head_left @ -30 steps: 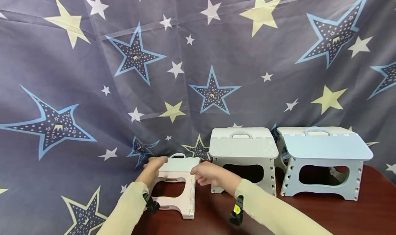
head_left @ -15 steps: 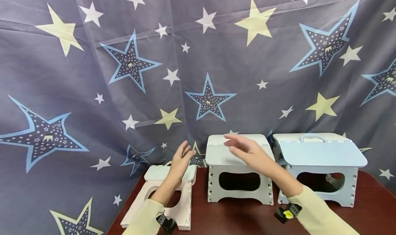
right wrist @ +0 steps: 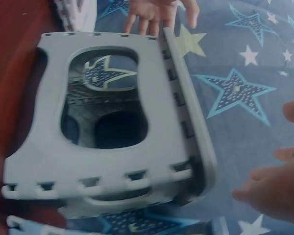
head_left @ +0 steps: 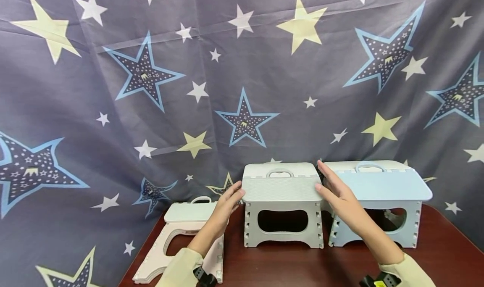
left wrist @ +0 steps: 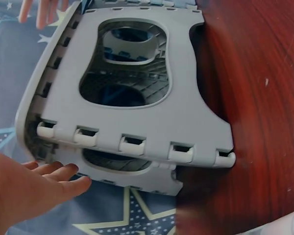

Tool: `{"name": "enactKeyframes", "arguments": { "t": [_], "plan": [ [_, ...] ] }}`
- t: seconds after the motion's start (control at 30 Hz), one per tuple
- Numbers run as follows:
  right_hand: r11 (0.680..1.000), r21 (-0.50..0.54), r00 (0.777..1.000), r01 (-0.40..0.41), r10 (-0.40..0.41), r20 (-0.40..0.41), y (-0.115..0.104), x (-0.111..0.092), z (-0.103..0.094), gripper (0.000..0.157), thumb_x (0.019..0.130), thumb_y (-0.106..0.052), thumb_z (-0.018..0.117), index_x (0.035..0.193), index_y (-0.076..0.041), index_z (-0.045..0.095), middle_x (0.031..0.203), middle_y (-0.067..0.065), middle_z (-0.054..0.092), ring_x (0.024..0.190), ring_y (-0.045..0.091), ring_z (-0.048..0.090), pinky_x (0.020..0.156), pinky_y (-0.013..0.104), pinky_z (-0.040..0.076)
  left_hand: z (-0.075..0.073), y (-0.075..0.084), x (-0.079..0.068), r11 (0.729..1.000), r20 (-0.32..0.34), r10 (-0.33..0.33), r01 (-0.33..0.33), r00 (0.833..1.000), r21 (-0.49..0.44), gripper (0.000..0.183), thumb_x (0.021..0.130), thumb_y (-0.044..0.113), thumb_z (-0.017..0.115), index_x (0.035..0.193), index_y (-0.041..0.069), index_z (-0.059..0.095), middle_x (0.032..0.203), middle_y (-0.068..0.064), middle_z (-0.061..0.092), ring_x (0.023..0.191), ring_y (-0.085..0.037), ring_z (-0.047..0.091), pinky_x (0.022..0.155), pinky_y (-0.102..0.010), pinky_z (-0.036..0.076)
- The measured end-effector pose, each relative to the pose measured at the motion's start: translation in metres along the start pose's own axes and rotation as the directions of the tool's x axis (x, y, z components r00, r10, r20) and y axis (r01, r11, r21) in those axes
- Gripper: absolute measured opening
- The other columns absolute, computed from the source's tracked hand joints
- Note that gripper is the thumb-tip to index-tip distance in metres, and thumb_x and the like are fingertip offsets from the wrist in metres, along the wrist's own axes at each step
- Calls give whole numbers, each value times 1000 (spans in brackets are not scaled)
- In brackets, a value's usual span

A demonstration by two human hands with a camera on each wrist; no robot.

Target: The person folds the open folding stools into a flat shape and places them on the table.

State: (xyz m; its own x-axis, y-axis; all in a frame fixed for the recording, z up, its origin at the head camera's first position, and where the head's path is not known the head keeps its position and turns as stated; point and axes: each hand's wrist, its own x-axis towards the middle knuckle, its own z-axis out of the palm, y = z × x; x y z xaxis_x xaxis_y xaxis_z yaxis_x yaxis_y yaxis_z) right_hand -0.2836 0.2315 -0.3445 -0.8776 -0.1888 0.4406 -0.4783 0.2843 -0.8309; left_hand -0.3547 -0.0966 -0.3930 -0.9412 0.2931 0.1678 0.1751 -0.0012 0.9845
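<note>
A grey folding step stool (head_left: 280,190) with a white strip and a carry handle on top stands unfolded between my two hands. My left hand (head_left: 222,208) is at the left edge of its top, fingers extended. On the opposite side my right hand (head_left: 342,201) has its fingers spread, the thumb close to the top's right edge. In the left wrist view, the left hand (left wrist: 32,186) lies beside the stool's end, palm up toward it. The right wrist view has the right hand (right wrist: 279,181) apart from the stool's top.
To the left, a pink folding stool (head_left: 177,232) with a white top part lies folded on the dark red table (head_left: 280,266). A light blue step stool (head_left: 385,186) stands unfolded at right, close to the grey one. Behind hangs a star-patterned curtain (head_left: 280,85).
Both hands have left the pink stool, which now lies folded flatter. They have moved right to either side of the grey stool. The head view has turned slightly right.
</note>
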Motion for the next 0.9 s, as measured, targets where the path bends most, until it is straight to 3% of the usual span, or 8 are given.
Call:
{"name": "enactKeyframes", "arguments": {
  "t": [0.1,0.23,0.3,0.37,0.47,0.7,0.9],
  "plan": [
    [999,21,998,-50,49,31,8,-4,3,68,108,-26,51,164,-26,12,172,8,7,157,41,7,102,-2,27,-2,-6,-2,1000,-5,-19,19,1000,-23,68,103,33,50,160,4,26,163,-23,32,152,-42,28,123,-62,21],
    [994,23,992,-110,109,60,20,-9,10,75,108,-29,51,165,-27,2,172,11,0,158,40,3,103,0,27,-6,-14,-5,998,-12,-45,45,999,-41,69,103,35,49,160,5,26,163,-24,32,151,-46,28,122,-63,22],
    [989,26,987,-143,140,82,25,-10,14,78,108,-31,50,164,-25,-5,172,13,-4,158,40,1,117,14,27,-8,-16,-7,997,-16,-59,58,998,-53,69,102,35,51,160,6,26,162,-24,33,150,-46,29,122,-63,23],
    [983,38,979,-181,177,97,30,-10,16,82,109,-34,48,163,-22,-11,172,15,-8,157,41,-1,125,36,22,-10,-18,-8,996,-14,-74,73,997,-57,70,101,34,53,160,6,27,161,-25,35,149,-46,32,121,-64,24],
    [972,71,970,-224,216,112,39,-9,18,85,109,-37,47,162,-19,-16,171,17,-10,156,44,-2,121,65,11,-11,-22,-7,993,1,-103,103,995,-54,71,100,34,55,159,4,28,159,-25,38,148,-45,35,120,-64,26],
    [943,160,954,-292,275,119,61,-15,17,79,110,-36,44,164,-13,-8,171,17,-6,157,42,-3,122,67,9,-12,-34,-7,983,48,-176,178,983,-40,70,100,36,54,156,-1,32,156,-27,42,145,-46,38,117,-64,31],
    [881,202,901,-428,397,175,69,-22,18,83,110,-37,43,160,0,-12,168,28,-7,156,46,0,124,61,15,-16,-41,-12,971,77,-239,240,968,-11,74,100,38,56,156,-3,31,155,-26,43,143,-47,41,114,-65,34]
  ]
}}
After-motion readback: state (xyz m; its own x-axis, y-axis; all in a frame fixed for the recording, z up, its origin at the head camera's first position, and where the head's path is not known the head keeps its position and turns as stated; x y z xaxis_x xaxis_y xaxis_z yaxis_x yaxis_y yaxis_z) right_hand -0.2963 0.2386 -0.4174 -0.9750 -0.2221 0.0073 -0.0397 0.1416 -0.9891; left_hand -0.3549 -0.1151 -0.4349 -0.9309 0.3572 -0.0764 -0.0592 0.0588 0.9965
